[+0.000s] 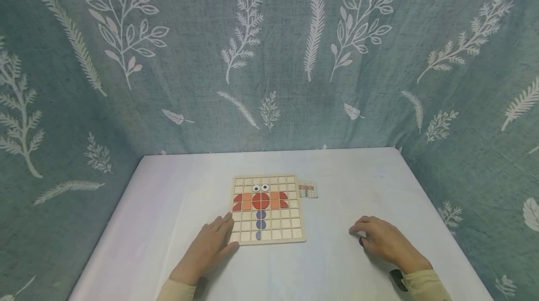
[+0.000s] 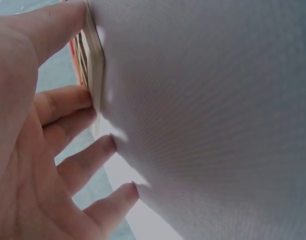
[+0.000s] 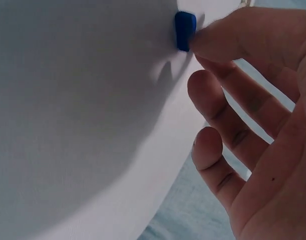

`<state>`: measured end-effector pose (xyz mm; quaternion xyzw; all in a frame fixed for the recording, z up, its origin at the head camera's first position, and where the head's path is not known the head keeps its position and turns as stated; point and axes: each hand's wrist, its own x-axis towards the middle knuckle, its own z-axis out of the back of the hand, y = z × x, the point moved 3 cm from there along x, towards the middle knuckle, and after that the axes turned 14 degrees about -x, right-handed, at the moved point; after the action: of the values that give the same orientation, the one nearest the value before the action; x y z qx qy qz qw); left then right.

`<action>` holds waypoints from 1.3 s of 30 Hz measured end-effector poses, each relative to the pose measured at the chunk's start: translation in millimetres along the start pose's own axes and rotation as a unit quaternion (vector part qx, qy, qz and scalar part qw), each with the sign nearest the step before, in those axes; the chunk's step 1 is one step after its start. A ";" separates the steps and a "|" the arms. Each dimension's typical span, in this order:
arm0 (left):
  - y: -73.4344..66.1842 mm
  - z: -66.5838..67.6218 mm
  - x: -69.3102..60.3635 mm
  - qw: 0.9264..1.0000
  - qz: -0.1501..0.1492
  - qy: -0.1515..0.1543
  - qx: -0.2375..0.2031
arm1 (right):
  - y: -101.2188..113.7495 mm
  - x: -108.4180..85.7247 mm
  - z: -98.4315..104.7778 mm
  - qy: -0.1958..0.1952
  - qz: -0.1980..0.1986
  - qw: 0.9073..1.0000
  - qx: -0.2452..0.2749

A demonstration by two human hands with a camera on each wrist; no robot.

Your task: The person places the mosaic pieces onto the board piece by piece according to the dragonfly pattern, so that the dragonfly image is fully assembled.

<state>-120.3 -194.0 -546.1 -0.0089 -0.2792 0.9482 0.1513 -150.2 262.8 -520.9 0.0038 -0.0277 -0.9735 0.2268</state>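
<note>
A square wooden grid board (image 1: 296,226) lies on the table, bearing a figure of red, orange and blue flat pieces with two round eyes. My left hand (image 1: 209,248) rests at its lower left corner, fingers spread along the left side, thumb by the near edge. The left wrist view shows those fingertips (image 2: 78,95) against the board's rim (image 2: 96,65). Right of the board, my right hand (image 1: 385,241) bends low over the table. A small blue piece (image 3: 185,31) is at its thumb tip; the index finger appears apart from it.
A small pattern card (image 1: 308,189) lies beside the board's upper right side. The white table (image 1: 332,170) ends at patterned green cloth (image 1: 286,48) behind and on both sides. A dark band (image 1: 397,280) sits at the right wrist.
</note>
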 end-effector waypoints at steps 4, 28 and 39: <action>0.1 -1.3 -0.2 1.000 0.005 0.004 -0.002 | -3.4 -2.7 -0.4 0.005 0.006 1.000 0.001; -3.1 2.2 -1.9 1.000 0.002 -0.004 -0.003 | 19.1 26.4 -9.6 -0.003 -0.033 0.997 0.070; -2.2 -0.3 -0.9 1.000 0.004 -0.005 0.000 | 26.2 28.5 -7.8 0.007 0.003 0.998 0.068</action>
<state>-118.8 -192.4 -545.2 -0.0056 -0.2799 0.9487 0.1467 -164.0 226.3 -527.1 0.0264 -0.0918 -0.9688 0.2287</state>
